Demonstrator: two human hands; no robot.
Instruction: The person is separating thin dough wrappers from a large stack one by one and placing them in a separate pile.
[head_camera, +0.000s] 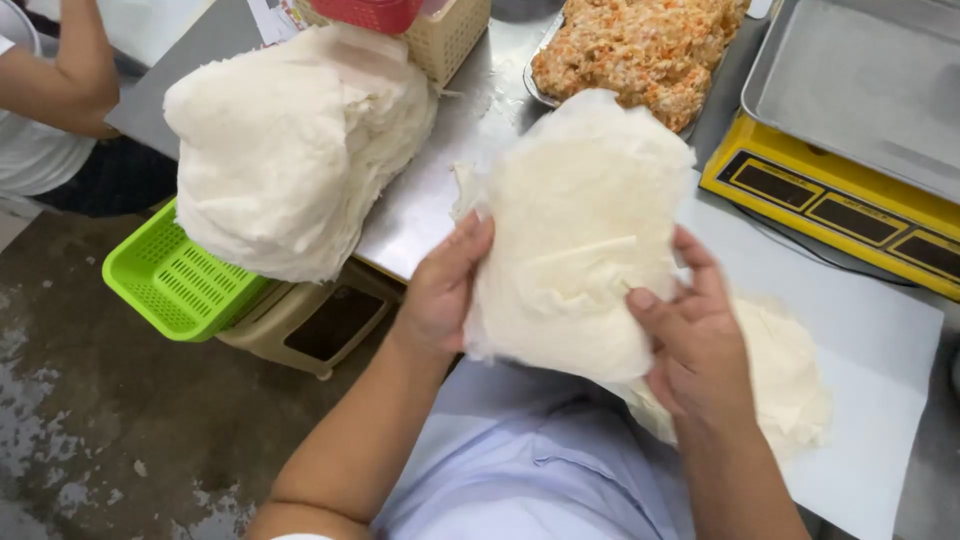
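Note:
Both hands hold up a thin, pale, wrinkled sheet of wrapper (575, 230) over the table edge. My left hand (440, 285) grips its left edge, thumb on the front. My right hand (695, 345) pinches its lower right part with thumb and fingers. Below my right hand another flat pale wrapper (790, 375) lies on a white sheet of paper (870, 330). A big heap of the same wrappers (290, 140) is piled on the steel table (430, 200) to the left.
A metal tray of orange-flecked minced filling (640, 45) sits at the back. A yellow scale with a steel pan (850, 110) stands at the right. A beige basket (450, 35) is behind the heap, a green basket (175, 275) below the table. Another person's arm (60, 80) is far left.

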